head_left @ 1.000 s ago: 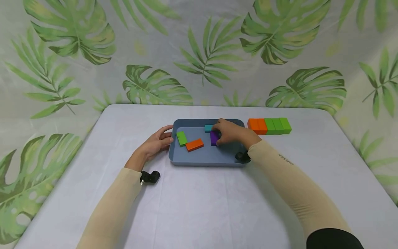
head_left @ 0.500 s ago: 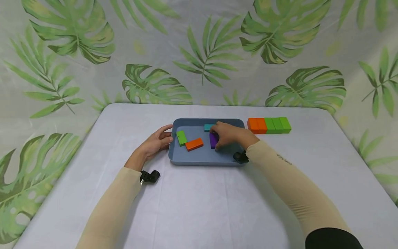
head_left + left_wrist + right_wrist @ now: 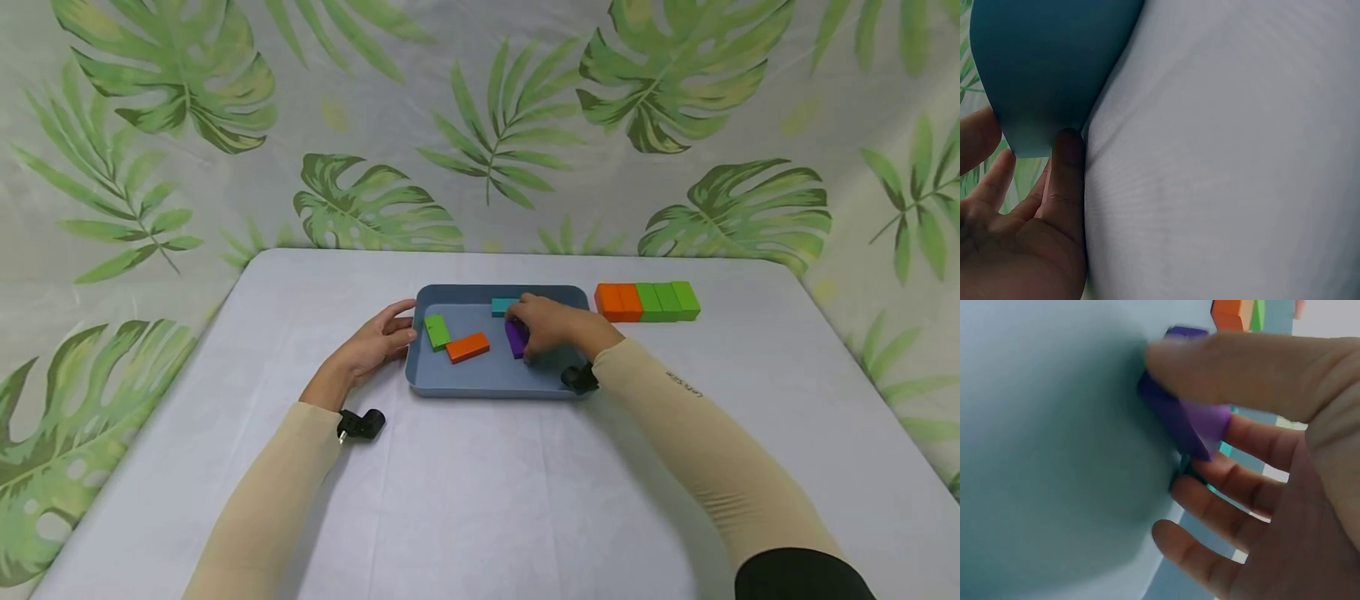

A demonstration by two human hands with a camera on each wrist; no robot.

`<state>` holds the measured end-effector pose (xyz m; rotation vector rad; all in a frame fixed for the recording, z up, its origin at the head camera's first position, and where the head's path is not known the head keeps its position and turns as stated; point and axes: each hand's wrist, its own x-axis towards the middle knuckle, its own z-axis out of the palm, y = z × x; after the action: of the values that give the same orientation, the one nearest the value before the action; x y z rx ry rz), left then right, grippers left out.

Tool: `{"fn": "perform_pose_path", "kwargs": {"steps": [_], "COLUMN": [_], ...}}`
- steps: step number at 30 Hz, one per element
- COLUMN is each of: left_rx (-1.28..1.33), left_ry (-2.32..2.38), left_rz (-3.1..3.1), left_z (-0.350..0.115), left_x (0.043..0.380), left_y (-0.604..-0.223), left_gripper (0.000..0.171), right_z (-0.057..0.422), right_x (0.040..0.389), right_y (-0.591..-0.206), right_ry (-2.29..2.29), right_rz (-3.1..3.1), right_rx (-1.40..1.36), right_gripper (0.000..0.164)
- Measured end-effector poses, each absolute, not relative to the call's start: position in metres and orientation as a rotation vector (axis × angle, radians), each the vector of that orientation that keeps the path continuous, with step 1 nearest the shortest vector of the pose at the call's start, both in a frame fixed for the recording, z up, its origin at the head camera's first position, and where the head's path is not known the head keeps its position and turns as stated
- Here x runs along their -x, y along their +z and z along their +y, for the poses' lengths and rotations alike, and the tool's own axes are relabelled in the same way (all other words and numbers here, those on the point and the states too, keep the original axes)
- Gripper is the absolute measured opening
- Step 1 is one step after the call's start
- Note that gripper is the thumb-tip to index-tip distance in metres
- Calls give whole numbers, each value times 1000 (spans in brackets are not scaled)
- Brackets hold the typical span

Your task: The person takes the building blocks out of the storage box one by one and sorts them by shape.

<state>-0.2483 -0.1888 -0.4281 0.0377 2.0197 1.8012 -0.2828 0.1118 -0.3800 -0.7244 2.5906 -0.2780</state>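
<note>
Over the right half of a blue-grey tray, my right hand pinches a purple block. In the right wrist view the thumb lies across the purple block, with fingertips at its far side. A teal block lies by the tray's back wall, partly hidden by that hand. My left hand rests at the tray's left rim, fingers extended; the left wrist view has its fingertips against the tray's outer wall. A green block and an orange block lie in the tray's left half.
Right of the tray, on the white-covered table, orange blocks and green blocks stand side by side in one row. A leaf-patterned cloth hangs behind the table.
The purple block has shifted slightly toward the person and turned a little, with my right hand on it. My left hand stays at the tray rim.
</note>
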Motion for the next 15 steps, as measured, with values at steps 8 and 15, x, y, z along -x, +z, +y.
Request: {"fn": "perform_pose_path", "kwargs": {"steps": [8,15], "left_rx": [-30,-46], "left_ry": [1781,1789], "left_rz": [2027,2024], "left_z": [-190,-190], "left_x": [247,247], "left_y": [-427,-427], "left_gripper": [64,65], "right_z": [125,154], "right_x": [286,288], "right_y": [-373,-357], "right_ry": [-435,-559], "right_rz": [2615,2726], "right_rx": [755,803], "right_gripper": [69,69]}}
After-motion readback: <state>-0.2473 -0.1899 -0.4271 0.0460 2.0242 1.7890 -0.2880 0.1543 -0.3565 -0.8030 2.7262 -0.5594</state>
